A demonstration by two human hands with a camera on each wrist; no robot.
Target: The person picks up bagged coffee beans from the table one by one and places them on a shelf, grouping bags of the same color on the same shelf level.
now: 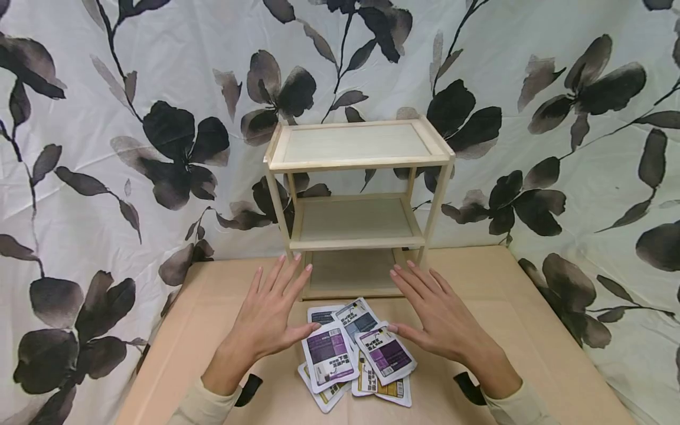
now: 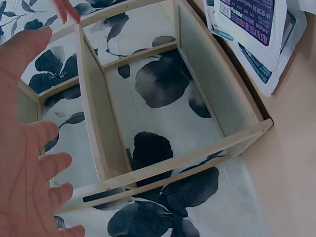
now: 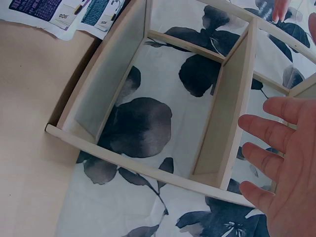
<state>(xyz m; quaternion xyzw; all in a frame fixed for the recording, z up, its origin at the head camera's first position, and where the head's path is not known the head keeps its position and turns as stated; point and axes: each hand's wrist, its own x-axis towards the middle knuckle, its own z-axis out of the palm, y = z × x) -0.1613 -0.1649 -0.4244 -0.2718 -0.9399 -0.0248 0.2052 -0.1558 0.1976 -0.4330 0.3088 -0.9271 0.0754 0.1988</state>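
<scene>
While left hand [image 1: 272, 314] and right hand [image 1: 446, 319] spread free, table [image 1: 536, 330] stretches outward from packets [image 1: 330, 357] near the shelf edge [image 1: 352, 293].

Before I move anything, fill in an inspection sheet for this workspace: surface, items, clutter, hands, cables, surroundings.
Surface: tan table, bare around the items.
Items: pale wooden three-level shelf standing upright at the back; in front of it, flat printed packets in a loose, overlapping pile, purple, blue and yellow.
Clutter: nothing seen.
Hands: left hand and right hand open, fingers spread, either side of the pile, holding nothing; whether the thumbs touch packets, cannot tell.
Cables: nothing seen.
Surroundings: white cloth with dark flowers behind the table and along its sides.
</scene>
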